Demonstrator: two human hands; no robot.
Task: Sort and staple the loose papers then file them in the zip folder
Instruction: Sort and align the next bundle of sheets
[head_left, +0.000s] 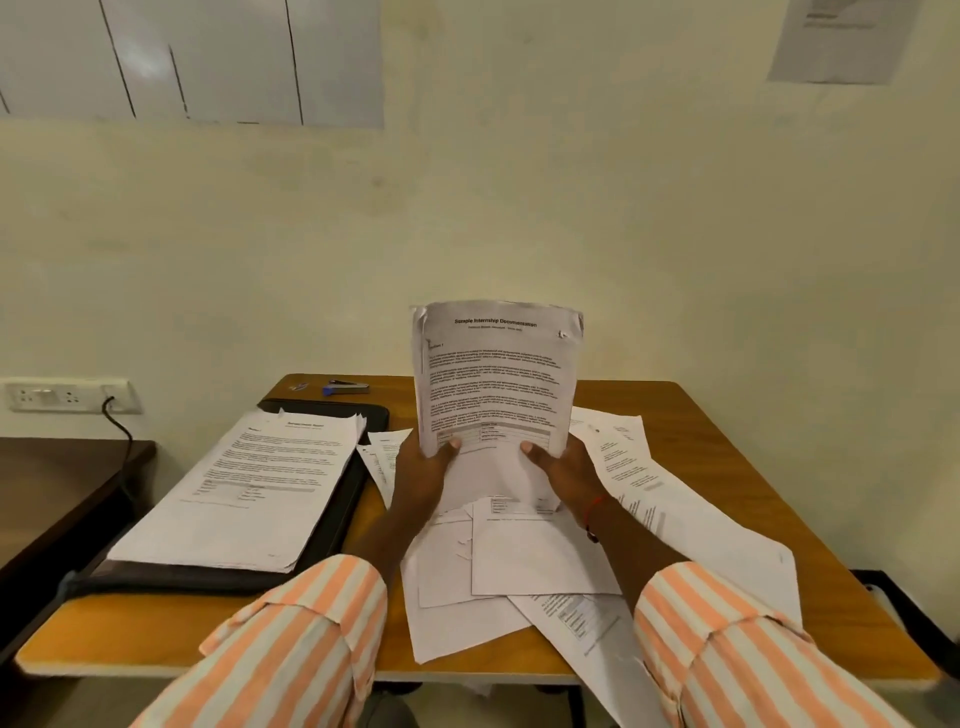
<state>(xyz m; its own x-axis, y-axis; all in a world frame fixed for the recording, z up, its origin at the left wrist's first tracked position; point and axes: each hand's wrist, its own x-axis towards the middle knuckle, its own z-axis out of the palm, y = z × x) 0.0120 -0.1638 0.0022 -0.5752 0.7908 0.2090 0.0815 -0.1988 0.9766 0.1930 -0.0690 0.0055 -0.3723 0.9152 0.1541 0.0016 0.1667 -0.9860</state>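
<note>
Now, at center frame, the left hand (421, 478) and right hand (566, 473) are gripping a sheaf of printed pages (493, 374) by its bottom edge, thumbs in front. It is standing upright, long axis vertical, heading uppermost, top corners curling. At left, a black zip folder (208, 581) is lying flat, carrying a paper stack (260, 478). Loose papers (540, 556) are sprawling across the table (701, 431) below the hands.

Raised side by side, left hand (423, 475) and right hand (563, 475) pinch the papers (493, 374), thumbs forward.
</note>
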